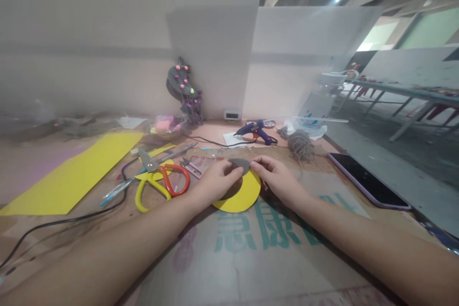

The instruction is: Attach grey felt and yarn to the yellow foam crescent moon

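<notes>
A yellow crescent-shaped card [239, 196] is held between my hands above the table. Grey yarn [239, 162] covers its far upper end. My left hand [220, 178] pinches the card at its left side, the thumb lying over the grey part. At the upper right edge, my right hand [274, 178] has thumb and fingers closed at the grey wrapping; the strand itself is too fine to make out there. From a ball of grey yarn [301, 146] at the right, a loose strand trails onto the table.
Scissors [163, 179] with red and yellow handles, small snips [191, 168] and yellow card [79, 172] lie left. Behind are a blue glue gun [256, 130] and a grey crescent with pom-poms [182, 81]. A phone [366, 179] rests right; a black cable [71, 220] crosses the left.
</notes>
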Tool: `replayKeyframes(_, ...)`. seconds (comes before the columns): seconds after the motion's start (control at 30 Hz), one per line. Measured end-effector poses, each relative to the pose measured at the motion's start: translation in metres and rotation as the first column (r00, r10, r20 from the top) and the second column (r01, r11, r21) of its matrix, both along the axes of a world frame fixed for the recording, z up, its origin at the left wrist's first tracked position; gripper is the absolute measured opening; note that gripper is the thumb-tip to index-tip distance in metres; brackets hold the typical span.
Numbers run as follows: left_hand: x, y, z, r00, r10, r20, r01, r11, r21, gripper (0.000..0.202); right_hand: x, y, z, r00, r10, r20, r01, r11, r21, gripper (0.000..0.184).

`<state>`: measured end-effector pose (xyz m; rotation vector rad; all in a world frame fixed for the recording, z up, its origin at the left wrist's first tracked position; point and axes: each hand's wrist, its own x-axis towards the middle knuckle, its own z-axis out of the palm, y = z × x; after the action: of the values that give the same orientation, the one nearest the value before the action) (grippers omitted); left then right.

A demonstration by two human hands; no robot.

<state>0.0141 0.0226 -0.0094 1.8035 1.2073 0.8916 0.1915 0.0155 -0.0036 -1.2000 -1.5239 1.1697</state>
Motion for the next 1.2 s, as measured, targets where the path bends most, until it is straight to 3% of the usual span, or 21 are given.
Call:
replayKeyframes(0.13,0.0003,-0.0022,0.0043,1.0,-0.019,-0.023,0.019,1.0,0.004,0.036,0.003,0.0014,-0.0013,0.997,-0.02,0.074,0.014,0.997,0.081,0.03)
replayKeyframes(0.4,0.0003,-0.0007,0.0024,0.999,-0.035,-0.029,0.035,0.999,-0.011,0.036,0.0029,-0.0013,0.0022,0.995,-0.038,0.088,0.027,0.992,0.126,0.035)
replayKeyframes(0.6,-0.0001,0.0017,0.0007,1.0,0.015,-0.026,-0.016,1.0,-0.009,0.036,0.003,0.0002,0.0031,0.999,-0.023,-0.033,0.024,0.999,0.044,0.033)
replayKeyframes(1.0,-0.0002,0.0005,0.0005,0.999,-0.051,0.019,0.051,0.998,-0.022,0.032,0.0034,0.0007,0.0007,0.999,0.01,0.036,-0.012,0.998,0.062,0.03)
replayKeyframes(1.2,-0.0021,0.0026,-0.0018,1.0,-0.023,-0.019,0.023,1.0,0.004,0.04,0.0037,-0.0001,0.0019,0.998,0.02,0.057,-0.024,0.997,0.072,0.03)
